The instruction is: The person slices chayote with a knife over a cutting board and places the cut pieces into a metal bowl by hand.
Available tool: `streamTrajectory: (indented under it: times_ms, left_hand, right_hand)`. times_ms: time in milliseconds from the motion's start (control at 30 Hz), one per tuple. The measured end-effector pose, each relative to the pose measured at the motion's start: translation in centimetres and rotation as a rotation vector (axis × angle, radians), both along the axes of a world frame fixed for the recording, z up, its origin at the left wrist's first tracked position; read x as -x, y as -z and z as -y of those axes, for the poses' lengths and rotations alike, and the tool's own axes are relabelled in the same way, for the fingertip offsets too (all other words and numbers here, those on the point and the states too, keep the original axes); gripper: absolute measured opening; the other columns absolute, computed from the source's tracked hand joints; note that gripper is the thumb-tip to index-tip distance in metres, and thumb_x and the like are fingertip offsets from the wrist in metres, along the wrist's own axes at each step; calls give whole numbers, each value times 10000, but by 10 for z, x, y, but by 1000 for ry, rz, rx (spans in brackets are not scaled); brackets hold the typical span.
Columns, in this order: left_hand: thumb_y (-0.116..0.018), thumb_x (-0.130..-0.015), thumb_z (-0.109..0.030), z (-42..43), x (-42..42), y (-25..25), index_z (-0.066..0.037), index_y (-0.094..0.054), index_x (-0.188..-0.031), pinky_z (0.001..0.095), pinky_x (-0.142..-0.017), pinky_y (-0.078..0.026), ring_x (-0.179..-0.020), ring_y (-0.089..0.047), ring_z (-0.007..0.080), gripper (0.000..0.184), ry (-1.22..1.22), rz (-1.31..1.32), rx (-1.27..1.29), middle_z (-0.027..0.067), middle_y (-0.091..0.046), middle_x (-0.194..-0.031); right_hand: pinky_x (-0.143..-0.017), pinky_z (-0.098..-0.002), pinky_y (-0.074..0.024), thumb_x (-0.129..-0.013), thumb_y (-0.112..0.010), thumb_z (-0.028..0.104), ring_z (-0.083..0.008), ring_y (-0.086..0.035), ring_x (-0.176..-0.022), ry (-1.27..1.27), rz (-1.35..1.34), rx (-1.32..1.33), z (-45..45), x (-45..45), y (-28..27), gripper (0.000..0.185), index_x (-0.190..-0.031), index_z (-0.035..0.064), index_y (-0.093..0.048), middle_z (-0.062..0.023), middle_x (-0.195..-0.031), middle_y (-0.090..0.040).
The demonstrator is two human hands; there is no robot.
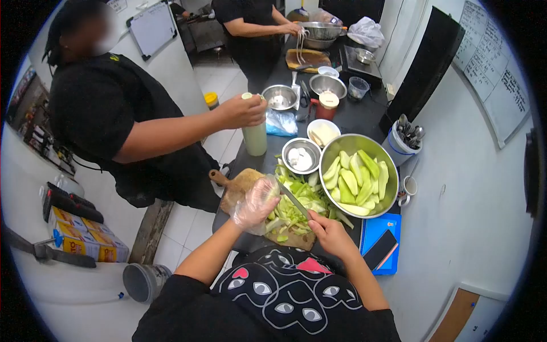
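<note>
My left hand (254,206), in a clear plastic glove, is closed around what looks like a pale green fruit piece (266,187), mostly hidden by the fingers. A knife (295,199) is gripped by its handle in my right hand (331,235), its blade slanting up toward the left hand. Beneath both hands, pale green peelings (305,194) cover much of a wooden board (242,181). To the right, a large steel bowl (392,202) holds several peeled green wedges (356,176). A small steel bowl (301,155) with white pieces stands behind the peelings.
At left, a person's hand (246,111) grips the top of a pale green bottle (254,138). Another person works over a colander (320,31) at the back. A phone (380,249) rests on a blue folder (393,228). A mug (408,188) and utensil bucket (401,142) stand right.
</note>
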State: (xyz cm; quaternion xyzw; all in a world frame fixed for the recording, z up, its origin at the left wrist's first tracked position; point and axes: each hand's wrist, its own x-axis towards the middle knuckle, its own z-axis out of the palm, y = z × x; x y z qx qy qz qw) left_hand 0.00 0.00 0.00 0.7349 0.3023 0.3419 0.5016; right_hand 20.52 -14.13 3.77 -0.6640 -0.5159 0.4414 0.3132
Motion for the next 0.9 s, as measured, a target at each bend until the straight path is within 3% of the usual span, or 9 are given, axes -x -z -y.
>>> streamTrajectory:
  times_ms: [67,167,333,500,567,633,700,867,900]
  left_hand:
    - [-642,-835,-178,9,4,-4,-27,-508,-1040,365,-792,-467,-855,-581,225,287,-82,-60,-137,103,-598,-940]
    - [-586,-899,-273,11,-5,24,-21,-503,-1013,333,-742,-473,-809,-578,187,288,-143,-144,-167,82,-587,-878]
    - [-474,-932,-467,20,-8,19,-25,-569,-900,287,-680,-473,-706,-568,134,453,-96,139,222,69,-590,-824]
    - [-574,-891,-419,26,-13,22,-25,-603,-836,298,-618,-476,-623,-561,146,399,-187,106,152,48,-600,-747]
    - [-640,-853,-355,22,-5,43,-8,-605,-856,330,-620,-484,-620,-572,182,348,-193,-114,90,56,-614,-751]
    - [-697,-781,-261,20,-5,28,-12,-581,-737,359,-591,-474,-584,-555,233,278,-187,-229,-120,74,-574,-675]
    - [-713,-732,-214,13,-4,32,-19,-563,-668,381,-570,-464,-574,-554,276,254,-149,-316,-312,103,-561,-644]
    - [-645,-686,-177,-3,-4,60,-34,-543,-628,438,-585,-464,-628,-582,353,185,-21,-476,-470,164,-588,-681]
    - [-637,-689,-179,-2,-6,54,-35,-546,-627,442,-590,-467,-627,-582,353,180,0,-541,-470,165,-589,-682]
  right_hand:
    - [-897,-277,-434,-950,-517,264,-174,-594,-1037,-2,-24,91,5,6,-2,389,-1257,26,-534,-159,-1142,-633]
    - [-852,-304,-460,-938,-519,312,-230,-636,-966,-18,33,81,4,-5,27,390,-1249,79,-548,-213,-1066,-640]
    - [-862,-312,-457,-939,-519,313,-225,-629,-976,-11,-28,141,4,-3,31,386,-1242,78,-554,-209,-1082,-637]
    - [-397,-241,-341,-971,-466,307,-64,-378,-383,-27,-125,130,3,-4,49,380,-1275,93,-547,27,-538,-478]
    - [-396,-243,-349,-969,-469,315,-67,-385,-383,-15,-123,183,4,-2,37,383,-1284,111,-542,28,-541,-478]
    - [-693,-304,-432,-944,-500,341,-222,-552,-779,-14,-26,205,5,-3,31,393,-1241,91,-563,-126,-885,-588]
    - [-843,-337,-474,-929,-518,359,-305,-635,-977,-16,36,183,7,-6,38,403,-1219,85,-575,-204,-1051,-644]
    - [-856,-350,-468,-922,-511,384,-324,-624,-993,-20,102,203,10,-9,49,418,-1212,91,-580,-212,-1049,-639]
    - [-796,-348,-479,-927,-508,385,-293,-631,-889,-21,115,166,11,-9,54,413,-1187,76,-593,-198,-977,-652]
